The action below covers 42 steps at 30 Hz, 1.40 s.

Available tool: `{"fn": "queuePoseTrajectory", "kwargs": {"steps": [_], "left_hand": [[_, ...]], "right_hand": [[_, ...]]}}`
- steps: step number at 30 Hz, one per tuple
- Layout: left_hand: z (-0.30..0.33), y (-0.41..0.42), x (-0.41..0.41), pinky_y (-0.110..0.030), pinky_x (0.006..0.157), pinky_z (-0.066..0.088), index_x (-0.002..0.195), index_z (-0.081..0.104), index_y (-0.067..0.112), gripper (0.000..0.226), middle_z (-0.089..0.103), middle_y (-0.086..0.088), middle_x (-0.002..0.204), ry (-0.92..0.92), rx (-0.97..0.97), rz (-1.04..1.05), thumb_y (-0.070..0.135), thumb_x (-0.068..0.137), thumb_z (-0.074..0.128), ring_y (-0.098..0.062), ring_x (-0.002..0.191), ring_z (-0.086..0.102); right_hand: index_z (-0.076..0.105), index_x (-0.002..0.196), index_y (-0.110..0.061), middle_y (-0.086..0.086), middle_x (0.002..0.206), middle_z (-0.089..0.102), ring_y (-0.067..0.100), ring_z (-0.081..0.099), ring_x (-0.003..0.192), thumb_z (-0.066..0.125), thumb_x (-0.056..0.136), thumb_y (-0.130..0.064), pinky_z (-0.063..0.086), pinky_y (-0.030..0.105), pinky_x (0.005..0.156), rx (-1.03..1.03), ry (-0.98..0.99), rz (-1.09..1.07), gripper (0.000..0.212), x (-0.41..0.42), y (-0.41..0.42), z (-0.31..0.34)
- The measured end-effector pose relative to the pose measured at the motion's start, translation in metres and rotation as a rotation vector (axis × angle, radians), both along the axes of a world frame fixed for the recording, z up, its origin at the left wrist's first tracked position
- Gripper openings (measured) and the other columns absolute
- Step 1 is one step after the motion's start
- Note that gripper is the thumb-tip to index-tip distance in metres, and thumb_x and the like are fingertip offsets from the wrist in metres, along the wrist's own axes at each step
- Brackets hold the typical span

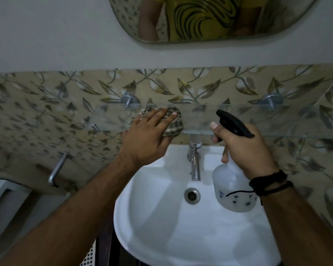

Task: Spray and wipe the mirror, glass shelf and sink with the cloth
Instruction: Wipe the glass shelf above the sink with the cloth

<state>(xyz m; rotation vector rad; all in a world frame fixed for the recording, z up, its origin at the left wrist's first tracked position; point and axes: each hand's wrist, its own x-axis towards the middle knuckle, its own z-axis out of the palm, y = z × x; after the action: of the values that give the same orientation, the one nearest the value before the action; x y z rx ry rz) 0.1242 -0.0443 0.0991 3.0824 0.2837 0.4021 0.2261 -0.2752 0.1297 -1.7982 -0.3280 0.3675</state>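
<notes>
Overhead, from the head camera, a checked cloth (172,122) is pressed flat onto the glass shelf (277,120) by the left hand (148,131), whose fingers are laid out straight and spread over the fabric, pointing toward the tiled wall (46,104). The shelf's long axis is seen running left to right along that wall, carried on metal brackets (130,100), just above the tap (194,160). The cloth is bunched near the shelf's left part, close to the left bracket. A spray bottle (233,189) is gripped at its neck by the right hand (244,150), fingers curled round it (a dark cord is worn at the wrist). The bottle is tilted, its black nozzle (233,121) aimed up and left toward the shelf, its pale body hanging over the white sink (161,217). Part of the mirror (210,18) is seen above.
</notes>
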Motion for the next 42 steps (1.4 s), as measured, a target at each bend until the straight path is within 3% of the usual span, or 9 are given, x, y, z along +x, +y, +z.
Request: {"fn": "queuePoseTrajectory", "kwargs": {"steps": [5, 9, 14, 17, 22, 26, 32, 36, 42], "left_hand": [[0.004, 0.043, -0.029, -0.058, 0.117, 0.034, 0.156, 0.040, 0.029, 0.065, 0.043, -0.003, 0.160, 0.013, -0.036, 0.080, 0.055, 0.097, 0.032, -0.028, 0.147, 0.039], [0.007, 0.070, -0.048, -0.057, 0.117, 0.035, 0.155, 0.041, 0.026, 0.064, 0.045, -0.007, 0.158, 0.032, -0.056, 0.110, 0.052, 0.098, 0.033, -0.031, 0.145, 0.042], [0.026, 0.076, -0.048, -0.039, 0.102, 0.047, 0.146, 0.055, 0.021, 0.052, 0.061, -0.008, 0.142, -0.022, -0.200, 0.095, 0.039, 0.098, 0.043, -0.030, 0.127, 0.058], [0.053, 0.083, -0.064, -0.033, 0.076, 0.051, 0.128, 0.066, 0.023, 0.030, 0.070, 0.001, 0.098, -0.378, -0.526, 0.239, 0.032, 0.103, 0.051, -0.024, 0.091, 0.068], [0.071, 0.131, -0.094, -0.052, 0.084, 0.061, 0.125, 0.067, 0.030, 0.029, 0.076, 0.001, 0.115, -0.806, -1.293, 0.526, 0.044, 0.102, 0.056, -0.025, 0.104, 0.074], [0.045, 0.147, -0.108, -0.046, 0.099, 0.045, 0.118, 0.069, 0.032, 0.041, 0.078, 0.006, 0.106, -0.682, -1.715, 0.848, 0.062, 0.099, 0.049, -0.020, 0.098, 0.068], [-0.011, 0.121, -0.086, -0.051, 0.087, 0.053, 0.127, 0.068, 0.026, 0.058, 0.073, -0.006, 0.122, -0.458, -2.358, 0.502, 0.066, 0.096, 0.039, -0.030, 0.111, 0.067], [-0.014, 0.106, -0.057, -0.056, 0.096, 0.052, 0.123, 0.067, 0.016, 0.063, 0.076, -0.017, 0.113, -0.590, -2.533, 0.457, 0.066, 0.095, 0.041, -0.037, 0.116, 0.063], [-0.023, 0.107, -0.037, -0.059, 0.088, 0.055, 0.136, 0.063, 0.017, 0.060, 0.067, -0.019, 0.130, -0.700, -2.674, 0.376, 0.059, 0.093, 0.053, -0.040, 0.119, 0.062]], "right_hand": [[0.073, 0.089, -0.004, 0.011, 0.082, 0.075, 0.012, 0.054, 0.040, 0.070, 0.097, -0.037, 0.050, 0.014, 0.050, -0.019, 0.002, 0.053, 0.034, -0.013, 0.025, 0.004], [0.071, 0.083, -0.004, 0.007, 0.074, 0.074, 0.022, 0.057, 0.041, 0.070, 0.097, -0.041, 0.053, 0.030, 0.060, -0.037, 0.015, 0.099, 0.040, -0.026, 0.049, 0.004], [0.072, 0.081, -0.007, -0.005, 0.061, 0.071, 0.029, 0.060, 0.047, 0.070, 0.097, -0.040, 0.053, 0.026, 0.056, -0.051, 0.057, 0.159, 0.037, -0.046, 0.078, 0.002], [0.073, 0.086, -0.011, 0.007, 0.086, 0.077, 0.018, 0.054, 0.042, 0.069, 0.098, -0.037, 0.051, 0.018, 0.050, -0.046, 0.063, 0.180, 0.029, -0.056, 0.093, 0.002], [0.074, 0.096, -0.010, 0.013, 0.091, 0.077, 0.011, 0.054, 0.041, 0.069, 0.098, -0.036, 0.049, 0.017, 0.047, -0.046, 0.055, 0.185, 0.026, -0.067, 0.118, 0.003], [0.072, 0.094, -0.005, 0.022, 0.094, 0.074, 0.015, 0.054, 0.044, 0.069, 0.098, -0.035, 0.050, 0.017, 0.047, -0.063, 0.049, 0.189, 0.031, -0.073, 0.137, 0.004], [0.070, 0.090, -0.002, 0.024, 0.093, 0.072, 0.017, 0.053, 0.043, 0.067, 0.099, -0.038, 0.049, 0.018, 0.047, -0.090, 0.019, 0.188, 0.037, -0.076, 0.162, 0.008], [0.071, 0.086, -0.007, 0.010, 0.079, 0.074, 0.020, 0.055, 0.039, 0.067, 0.098, -0.043, 0.054, 0.035, 0.066, -0.098, 0.080, 0.203, 0.038, -0.072, 0.178, 0.011], [0.072, 0.081, -0.011, 0.005, 0.073, 0.073, 0.022, 0.056, 0.041, 0.069, 0.097, -0.044, 0.052, 0.040, 0.066, -0.116, 0.079, 0.188, 0.037, -0.073, 0.179, 0.007]]}}
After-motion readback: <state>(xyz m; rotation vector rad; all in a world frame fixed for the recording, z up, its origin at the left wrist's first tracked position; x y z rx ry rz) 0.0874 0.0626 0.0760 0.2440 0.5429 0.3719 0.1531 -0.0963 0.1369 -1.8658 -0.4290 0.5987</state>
